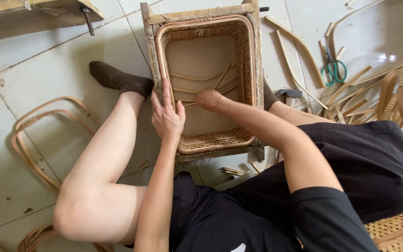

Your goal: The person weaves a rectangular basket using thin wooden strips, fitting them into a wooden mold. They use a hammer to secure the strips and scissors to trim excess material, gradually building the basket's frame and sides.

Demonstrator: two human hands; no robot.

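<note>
Sitting on the tiled floor [47, 70] at 12 o'clock from the person: a rectangular woven basket [246, 56] held in a wooden frame [151, 42], between the spread legs. Thin cane strips [197, 78] lie loose across the basket's flat bottom. Left hand [166, 116] lies flat on the basket's 9 o'clock rim, fingers spread and extended, not clamped on anything. Right hand [208, 99] is down inside the basket, fingers curled together at the strips; can't tell whether it actually pinches one. Outward: green-handled scissors [334, 70] on the floor at 2 o'clock, a heap of cane strips [397, 88] at 3 o'clock, bent cane hoops [29, 140] at 9 o'clock, wooden bench edge [24, 14] at 11 o'clock. Dark sock [117, 80] on the left foot touches the frame's corner.
</note>
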